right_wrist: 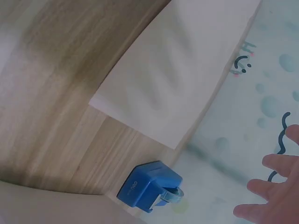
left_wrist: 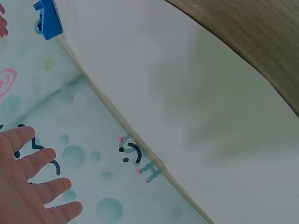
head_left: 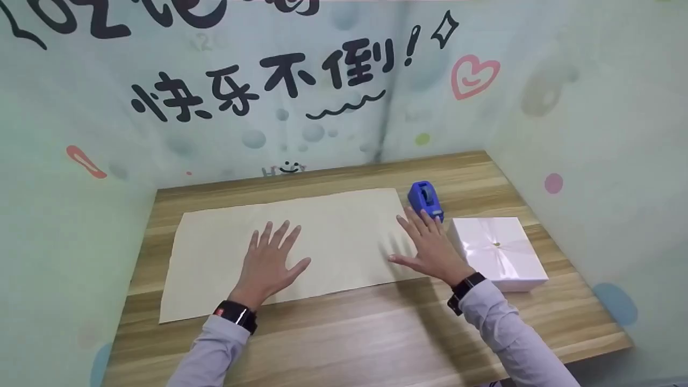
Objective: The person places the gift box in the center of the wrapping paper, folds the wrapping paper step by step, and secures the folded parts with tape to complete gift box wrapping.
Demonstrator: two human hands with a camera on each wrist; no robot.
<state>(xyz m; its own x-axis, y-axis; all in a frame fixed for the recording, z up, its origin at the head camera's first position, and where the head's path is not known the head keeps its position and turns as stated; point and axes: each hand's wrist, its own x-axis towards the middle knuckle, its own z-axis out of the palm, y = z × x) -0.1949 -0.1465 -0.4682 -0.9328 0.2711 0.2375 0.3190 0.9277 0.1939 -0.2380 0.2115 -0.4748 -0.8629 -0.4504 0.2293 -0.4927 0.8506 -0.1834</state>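
A large sheet of cream paper (head_left: 344, 242) lies flat across the wooden table. Over its left part is my left hand (head_left: 269, 269), fingers spread and straight, holding nothing. My right hand (head_left: 430, 247) is spread above the sheet's right end, with nothing in its grasp; its shadow falls on the paper. Just beyond the right fingertips stands a blue tape dispenser (head_left: 424, 199), whose tape roll shows in the right wrist view. To the right of that hand sits a white box (head_left: 502, 252) tied with a pale ribbon.
The wooden table (head_left: 344, 349) meets a printed wall cloth (head_left: 333, 129) at the back, and similar cloth borders both sides. Its right edge runs past the box. A dark band circles each wrist.
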